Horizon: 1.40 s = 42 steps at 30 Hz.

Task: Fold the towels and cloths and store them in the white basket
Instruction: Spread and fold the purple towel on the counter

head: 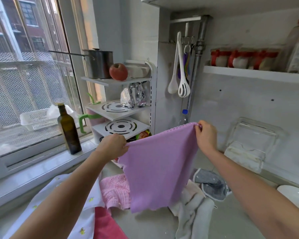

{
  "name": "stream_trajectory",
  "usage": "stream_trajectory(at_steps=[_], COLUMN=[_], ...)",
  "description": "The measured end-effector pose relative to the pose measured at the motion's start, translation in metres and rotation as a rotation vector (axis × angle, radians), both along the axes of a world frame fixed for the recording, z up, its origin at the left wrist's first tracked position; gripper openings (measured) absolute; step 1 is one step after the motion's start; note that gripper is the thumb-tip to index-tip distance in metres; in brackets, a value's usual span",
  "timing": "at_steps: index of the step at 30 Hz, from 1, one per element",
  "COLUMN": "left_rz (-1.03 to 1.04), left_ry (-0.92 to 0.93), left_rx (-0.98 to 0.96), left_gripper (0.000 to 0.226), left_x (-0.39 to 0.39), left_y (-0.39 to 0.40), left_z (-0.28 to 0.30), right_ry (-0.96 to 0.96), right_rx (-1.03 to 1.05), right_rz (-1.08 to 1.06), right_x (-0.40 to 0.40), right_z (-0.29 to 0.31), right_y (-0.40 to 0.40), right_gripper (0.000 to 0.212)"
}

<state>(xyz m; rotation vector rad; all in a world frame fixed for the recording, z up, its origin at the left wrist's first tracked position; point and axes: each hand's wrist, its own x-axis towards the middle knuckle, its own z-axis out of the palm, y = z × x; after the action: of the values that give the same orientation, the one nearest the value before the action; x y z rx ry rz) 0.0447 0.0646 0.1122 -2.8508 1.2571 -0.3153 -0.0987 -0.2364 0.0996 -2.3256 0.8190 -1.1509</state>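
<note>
I held the purple cloth (160,169) up in front of me, over the counter (154,225). My left hand (113,145) pinched its top corner at about nine o'clock, fingers curled tight round the hem; my right hand (205,135) pinched the other top corner at about two o'clock, a little higher, thumb and fingers closed on the stitched edge. Neither hand had anything else in it.

The cloth hung limp between the two pinches, sagging along the top and falling in a soft sheet with a ragged-looking lower edge. I judged it light, thin and floppy, with no stiffness to help a fold, so the corners were the right place to hold it; a grip mid-edge would have let it bunch. It did not look slippery, more a napped microfibre that would cling to itself.

Below it, at six o'clock, lay the others in a loose heap: a pink waffle cloth (116,192), a pale grey towel (193,214) and a grey trimmed cloth (211,185) at four o'clock. The white basket (36,119) sat well apart, at ten o'clock on the sill beyond the window glass.
</note>
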Motion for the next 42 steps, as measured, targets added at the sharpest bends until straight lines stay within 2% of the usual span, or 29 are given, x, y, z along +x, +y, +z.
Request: stream_trajectory(at_steps=[3, 7, 10, 14, 16, 18, 20, 24, 27, 32, 36, 40, 42], left_rz=[0.008, 0.051, 0.127, 0.180, 0.185, 0.185, 0.191, 0.264, 0.307, 0.442, 0.522, 0.449, 0.364], left_ry=[0.116, 0.230, 0.271, 0.228, 0.223, 0.194, 0.188, 0.201, 0.214, 0.163, 0.085, -0.033, -0.023], left_rx=[-0.170, -0.273, -0.393, -0.421, -0.337, -0.197, -0.120, -0.095, -0.183, -0.311, -0.458, -0.598, -0.635], left_gripper=[0.032, 0.007, 0.014, 0.049, 0.044, 0.026, 0.016, 0.029, 0.032, 0.009, 0.013, 0.014, 0.020], left_x=[0.002, 0.006, 0.004, 0.000, -0.007, -0.016, -0.025, -0.043, -0.070, -0.111, -0.129, -0.144, -0.154], left_y=[0.006, 0.013, 0.019, 0.030, 0.035, 0.038, 0.042, 0.051, 0.053, 0.059, 0.078, 0.088, 0.092], left_z=[0.004, 0.010, 0.014, 0.018, 0.021, 0.024, 0.024, 0.018, 0.019, 0.029, 0.023, 0.026, 0.028], right_ry=[-0.023, -0.042, -0.067, -0.114, -0.124, -0.109, -0.093, -0.077, -0.087, -0.082, -0.019, -0.053, -0.002], right_rx=[0.011, -0.033, -0.051, -0.065, -0.065, -0.058, -0.046, -0.048, -0.046, -0.008, -0.020, 0.100, 0.156], right_rz=[-0.026, -0.029, -0.007, 0.015, 0.031, 0.050, 0.062, 0.083, 0.109, 0.139, 0.127, 0.113, 0.170], right_x=[-0.001, -0.007, -0.013, -0.024, -0.030, -0.036, -0.044, -0.068, -0.086, -0.106, -0.120, -0.127, -0.133], right_z=[0.005, 0.012, 0.016, 0.022, 0.023, 0.020, 0.015, 0.009, 0.010, 0.008, 0.003, 0.005, 0.004], right_y=[0.010, 0.022, 0.031, 0.036, 0.037, 0.042, 0.049, 0.052, 0.053, 0.069, 0.075, 0.086, 0.092], right_gripper=[0.019, 0.019, 0.020, 0.024, 0.024, 0.023, 0.023, 0.021, 0.020, 0.020, 0.017, 0.020, 0.022])
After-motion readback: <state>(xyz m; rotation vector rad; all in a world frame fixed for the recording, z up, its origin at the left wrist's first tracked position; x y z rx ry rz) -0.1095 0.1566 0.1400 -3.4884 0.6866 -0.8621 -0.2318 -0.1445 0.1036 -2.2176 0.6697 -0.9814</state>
